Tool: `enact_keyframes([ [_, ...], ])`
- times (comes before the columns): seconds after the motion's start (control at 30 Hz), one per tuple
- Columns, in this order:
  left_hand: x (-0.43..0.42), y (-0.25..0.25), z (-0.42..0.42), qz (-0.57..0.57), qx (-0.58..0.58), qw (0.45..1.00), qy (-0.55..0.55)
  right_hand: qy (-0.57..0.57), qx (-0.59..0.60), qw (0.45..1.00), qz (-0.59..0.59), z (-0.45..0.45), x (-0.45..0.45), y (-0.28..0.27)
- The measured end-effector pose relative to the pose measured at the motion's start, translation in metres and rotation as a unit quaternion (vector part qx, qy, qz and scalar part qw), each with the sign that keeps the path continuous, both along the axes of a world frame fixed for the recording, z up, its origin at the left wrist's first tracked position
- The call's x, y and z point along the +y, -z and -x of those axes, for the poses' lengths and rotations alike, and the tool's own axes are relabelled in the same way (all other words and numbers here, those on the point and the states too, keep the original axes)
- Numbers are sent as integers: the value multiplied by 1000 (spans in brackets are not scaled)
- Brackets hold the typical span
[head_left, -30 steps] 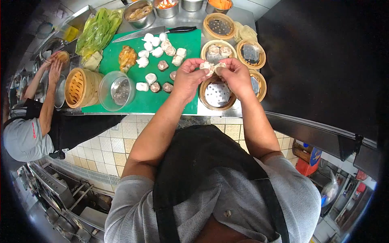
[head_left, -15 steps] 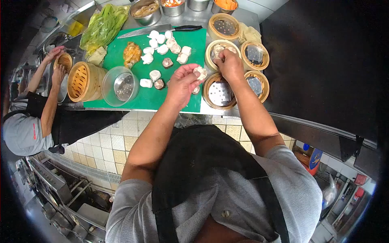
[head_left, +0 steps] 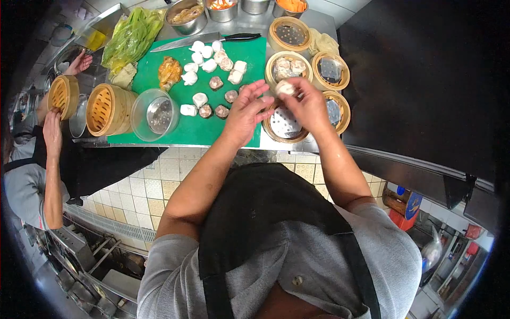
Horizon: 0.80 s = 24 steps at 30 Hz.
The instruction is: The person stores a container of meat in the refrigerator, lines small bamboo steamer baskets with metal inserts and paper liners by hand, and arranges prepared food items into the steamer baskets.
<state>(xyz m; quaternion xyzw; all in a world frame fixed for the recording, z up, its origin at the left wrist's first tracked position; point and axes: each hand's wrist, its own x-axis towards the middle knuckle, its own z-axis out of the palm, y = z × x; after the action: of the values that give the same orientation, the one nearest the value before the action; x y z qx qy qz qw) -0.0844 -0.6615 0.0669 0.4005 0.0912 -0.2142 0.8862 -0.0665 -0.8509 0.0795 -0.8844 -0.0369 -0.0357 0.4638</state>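
Observation:
Between the thumb and fingers of my right hand (head_left: 308, 108) is a pale, round dumpling (head_left: 285, 87). It is just below a bamboo steamer (head_left: 269, 70) that has several dumplings (head_left: 290, 66) inside. My left hand (head_left: 246, 113) is beside it over the board's right edge, fingers apart and nothing held. Under both hands is another bamboo steamer (head_left: 287, 139) with a perforated liner (head_left: 285, 123). On the green cutting board (head_left: 183, 125) lie several white and brownish dumplings (head_left: 199, 100), partly hidden by my left hand.
A long knife (head_left: 204, 40) lies across the board's far side near an orange filling lump (head_left: 170, 73). A clear tub (head_left: 139, 118) and stacked steamers (head_left: 125, 109) stand left. More steamers (head_left: 346, 80) are at right. A co-worker's hand (head_left: 52, 130) holds a steamer basket (head_left: 62, 97).
The dumpling has passed from my left hand to my right, and my left fingers have opened. My right hand has drawn back from the upper steamer. The co-worker has shifted a basket leftward.

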Motion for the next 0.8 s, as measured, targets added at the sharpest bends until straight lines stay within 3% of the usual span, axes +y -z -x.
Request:
enact_keyframes([
  [0.07,5,5,-3,-118,-60,991,-9,56,-10,996,75,-16,-16,8],
  [0.1,10,11,-5,-119,-60,991,-9,55,-10,996,73,-23,-19,10],
  [0.17,23,20,-10,-270,-111,956,-17,97,-21,965,242,-34,-25,15],
  [0.3,48,22,-18,-385,-158,901,-122,8,-44,953,299,-46,-29,26],
  [0.4,70,30,-23,-438,-113,886,-102,9,-137,953,270,-51,-12,16],
  [0.47,72,33,-31,-475,-121,868,-84,-68,-65,982,161,-69,14,10],
  [0.53,61,12,-36,-523,-58,850,-29,-106,-25,985,137,-87,44,14],
  [0.67,52,19,-68,-599,-95,794,26,-145,-17,966,214,-127,88,64],
  [0.73,48,10,-81,-616,-24,774,146,-155,3,957,245,-132,99,63],
  [0.8,51,18,-87,-594,-12,788,160,-217,185,916,280,-137,100,42],
])
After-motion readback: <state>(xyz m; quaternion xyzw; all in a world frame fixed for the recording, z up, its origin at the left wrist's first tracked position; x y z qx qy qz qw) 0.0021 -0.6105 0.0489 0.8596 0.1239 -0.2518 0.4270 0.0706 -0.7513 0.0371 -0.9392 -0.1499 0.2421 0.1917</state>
